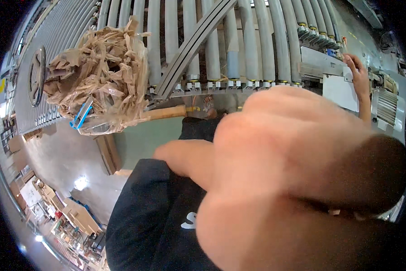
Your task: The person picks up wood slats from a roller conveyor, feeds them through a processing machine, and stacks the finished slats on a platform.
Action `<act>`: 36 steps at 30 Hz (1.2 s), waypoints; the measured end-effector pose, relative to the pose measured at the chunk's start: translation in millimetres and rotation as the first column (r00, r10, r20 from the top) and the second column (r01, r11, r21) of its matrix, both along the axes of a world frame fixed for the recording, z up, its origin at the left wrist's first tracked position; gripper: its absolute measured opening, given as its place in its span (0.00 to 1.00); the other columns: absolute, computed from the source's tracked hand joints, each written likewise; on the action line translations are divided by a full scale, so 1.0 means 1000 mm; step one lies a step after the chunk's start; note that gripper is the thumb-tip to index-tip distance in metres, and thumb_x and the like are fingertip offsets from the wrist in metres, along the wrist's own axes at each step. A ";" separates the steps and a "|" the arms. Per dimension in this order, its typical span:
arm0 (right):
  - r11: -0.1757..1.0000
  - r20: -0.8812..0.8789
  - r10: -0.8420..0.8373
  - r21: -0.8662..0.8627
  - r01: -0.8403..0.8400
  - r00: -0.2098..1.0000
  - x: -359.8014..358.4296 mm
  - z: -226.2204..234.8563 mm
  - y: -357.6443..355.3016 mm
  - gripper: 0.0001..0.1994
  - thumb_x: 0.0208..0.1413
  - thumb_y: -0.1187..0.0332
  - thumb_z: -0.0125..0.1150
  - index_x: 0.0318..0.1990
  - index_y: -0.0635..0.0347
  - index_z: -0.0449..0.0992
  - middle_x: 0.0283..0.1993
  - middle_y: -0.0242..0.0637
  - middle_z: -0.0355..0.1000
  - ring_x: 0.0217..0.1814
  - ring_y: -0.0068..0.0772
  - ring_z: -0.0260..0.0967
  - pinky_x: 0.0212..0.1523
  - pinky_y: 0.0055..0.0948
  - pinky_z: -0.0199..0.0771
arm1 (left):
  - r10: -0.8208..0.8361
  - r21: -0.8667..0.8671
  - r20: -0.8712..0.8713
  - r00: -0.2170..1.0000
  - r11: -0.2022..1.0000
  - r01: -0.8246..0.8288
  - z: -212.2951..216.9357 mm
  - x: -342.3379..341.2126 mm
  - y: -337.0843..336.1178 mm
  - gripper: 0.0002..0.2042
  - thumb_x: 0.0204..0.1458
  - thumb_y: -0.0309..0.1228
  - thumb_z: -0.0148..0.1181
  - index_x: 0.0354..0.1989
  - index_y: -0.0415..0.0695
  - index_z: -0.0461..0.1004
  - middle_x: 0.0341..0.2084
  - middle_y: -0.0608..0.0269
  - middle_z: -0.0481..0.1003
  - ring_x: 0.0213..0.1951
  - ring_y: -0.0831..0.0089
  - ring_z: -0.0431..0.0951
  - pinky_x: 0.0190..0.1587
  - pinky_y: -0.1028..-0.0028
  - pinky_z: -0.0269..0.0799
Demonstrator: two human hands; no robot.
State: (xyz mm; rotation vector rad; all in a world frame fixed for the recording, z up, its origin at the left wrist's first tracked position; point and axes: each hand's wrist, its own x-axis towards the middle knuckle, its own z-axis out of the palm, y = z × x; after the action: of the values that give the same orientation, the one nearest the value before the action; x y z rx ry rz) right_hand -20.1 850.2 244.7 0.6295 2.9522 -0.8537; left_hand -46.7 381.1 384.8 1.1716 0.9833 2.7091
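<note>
My left hand (275, 153) is very near the camera and fills much of the right half, its fingers folded in. Whatever it may hold is hidden. The bent left elbow (180, 156) shows behind it, below a black sleeve. Farther off at the right, my right hand (359, 77) has its fingers stretched out beside a white panel (341, 92) at the conveyor's side. Nothing shows in that hand. A heap of crumpled brown packing paper (108, 63), with clear plastic at its lower edge and a blue-edged piece (82, 115), lies on the rollers at the left.
Grey conveyor rollers (171, 31) span the top. A slotted metal bar (194, 49) crosses them diagonally. An oval metal ring (37, 77) stands beside the paper. A finned motor (387, 107) sits at the far right. Boxes and shelving (78, 214) stand at lower left.
</note>
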 end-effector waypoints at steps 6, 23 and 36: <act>0.997 -0.023 0.024 -0.076 -0.025 0.999 -0.006 -0.015 0.006 0.30 0.72 0.42 0.59 0.62 0.60 0.82 0.58 0.42 0.83 0.65 0.33 0.77 0.70 0.32 0.67 | -0.030 -0.045 -0.002 1.000 0.999 0.030 -0.006 0.001 -0.003 0.17 0.54 0.44 0.70 0.26 0.48 0.71 0.30 0.55 0.81 0.27 0.65 0.80 0.29 0.69 0.73; 0.999 -0.063 0.033 0.020 -0.032 0.997 -0.002 -0.013 0.012 0.26 0.71 0.43 0.61 0.58 0.57 0.84 0.51 0.38 0.84 0.56 0.31 0.79 0.61 0.30 0.73 | -0.163 -0.267 -0.051 0.985 0.953 0.144 -0.031 -0.036 -0.050 0.18 0.61 0.47 0.68 0.29 0.49 0.70 0.32 0.56 0.80 0.29 0.64 0.81 0.32 0.66 0.74; 0.999 -0.122 -0.008 0.043 0.013 0.992 0.007 0.000 -0.020 0.24 0.68 0.44 0.66 0.53 0.56 0.85 0.44 0.35 0.83 0.46 0.27 0.77 0.54 0.29 0.75 | 0.312 -0.484 0.451 0.836 0.872 -0.064 -0.173 -0.064 -0.009 0.17 0.66 0.32 0.58 0.23 0.42 0.69 0.19 0.63 0.76 0.21 0.77 0.75 0.26 0.74 0.71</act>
State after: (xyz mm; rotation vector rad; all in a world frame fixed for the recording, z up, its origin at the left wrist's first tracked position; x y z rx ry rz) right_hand -13.3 830.2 244.5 0.6166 3.0873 -0.8609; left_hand -110.2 372.3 211.8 0.2414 1.5664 2.4823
